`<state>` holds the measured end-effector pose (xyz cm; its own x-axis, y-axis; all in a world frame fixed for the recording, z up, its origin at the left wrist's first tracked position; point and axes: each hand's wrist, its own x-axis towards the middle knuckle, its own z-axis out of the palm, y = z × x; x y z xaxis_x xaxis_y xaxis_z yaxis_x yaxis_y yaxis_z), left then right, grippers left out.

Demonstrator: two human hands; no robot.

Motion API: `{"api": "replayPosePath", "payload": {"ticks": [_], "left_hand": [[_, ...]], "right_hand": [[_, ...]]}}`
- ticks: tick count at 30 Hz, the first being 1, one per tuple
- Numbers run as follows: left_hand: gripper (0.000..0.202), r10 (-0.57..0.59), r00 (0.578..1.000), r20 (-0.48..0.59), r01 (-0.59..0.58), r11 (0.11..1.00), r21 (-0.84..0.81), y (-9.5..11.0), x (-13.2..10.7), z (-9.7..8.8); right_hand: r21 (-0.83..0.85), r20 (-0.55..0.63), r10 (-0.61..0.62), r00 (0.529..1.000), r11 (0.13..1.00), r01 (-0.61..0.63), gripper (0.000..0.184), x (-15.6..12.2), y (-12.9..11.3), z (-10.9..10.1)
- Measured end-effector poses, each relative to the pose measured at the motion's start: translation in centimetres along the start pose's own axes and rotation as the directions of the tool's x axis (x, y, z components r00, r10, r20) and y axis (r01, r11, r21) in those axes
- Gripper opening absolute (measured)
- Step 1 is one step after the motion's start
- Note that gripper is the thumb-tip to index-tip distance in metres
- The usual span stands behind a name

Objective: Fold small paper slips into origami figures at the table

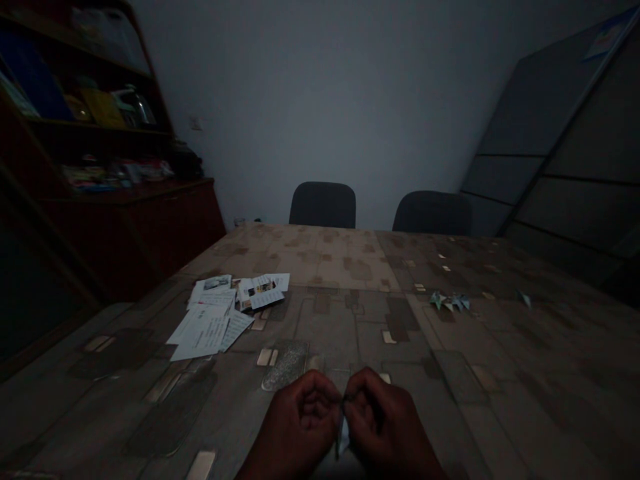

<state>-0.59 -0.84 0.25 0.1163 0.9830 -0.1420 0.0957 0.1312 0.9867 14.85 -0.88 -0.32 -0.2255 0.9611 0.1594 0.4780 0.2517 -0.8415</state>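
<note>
Close to the table's near edge, my left hand (311, 415) and my right hand (376, 415) meet with fingers curled in. Between them both pinch a small folded piece of paper (343, 435), pale with a darker edge, pointing down toward me. Most of it is hidden by my fingers and thumbs. Farther right on the table stand several small folded paper pieces (450, 302) in a cluster. Another folded paper piece (524, 299) sits apart from them, more to the right.
Loose printed sheets (203, 330) lie in a pile on the left of the patterned tablecloth (340, 333). Two dark chairs (323, 205) stand at the far side. A wooden cabinet (170, 220) with filled shelves is at the left, a grey panelled unit (520, 133) at the right.
</note>
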Motion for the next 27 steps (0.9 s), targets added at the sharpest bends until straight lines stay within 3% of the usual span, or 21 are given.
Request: {"api": "replayPosePath", "payload": {"ticks": [4, 11, 16, 21, 27], "left_hand": [[0.012, -0.020, 1.000, 0.000, 0.020, 0.999, -0.030, 0.16, -0.06, -0.02], [0.025, -0.035, 0.996, 0.088, 0.054, 0.972, -0.231, 0.48, -0.08, -0.19], [0.018, -0.101, 0.993, 0.053, 0.108, 0.983, -0.145, 0.09, -0.01, -0.11], [0.009, -0.053, 0.998, -0.027, 0.053, 0.999, -0.001, -0.08, 0.13, 0.07], [0.004, 0.007, 0.994, -0.111, -0.003, 0.999, 0.033, 0.03, 0.21, 0.30]], "right_hand": [[0.000, -0.003, 0.008, 1.000, 1.000, -0.008, 0.004, -0.01, 0.21, 0.13], [0.046, -0.010, -0.029, 1.000, 0.998, 0.029, 0.006, -0.09, 0.32, 0.26], [-0.042, -0.024, -0.072, 0.997, 0.997, 0.071, 0.004, -0.16, 0.37, 0.26], [-0.028, -0.023, -0.060, 0.998, 0.998, 0.060, 0.005, -0.18, 0.12, 0.21], [-0.015, -0.024, -0.046, 0.999, 0.999, 0.046, 0.003, -0.29, 0.13, 0.45]]}}
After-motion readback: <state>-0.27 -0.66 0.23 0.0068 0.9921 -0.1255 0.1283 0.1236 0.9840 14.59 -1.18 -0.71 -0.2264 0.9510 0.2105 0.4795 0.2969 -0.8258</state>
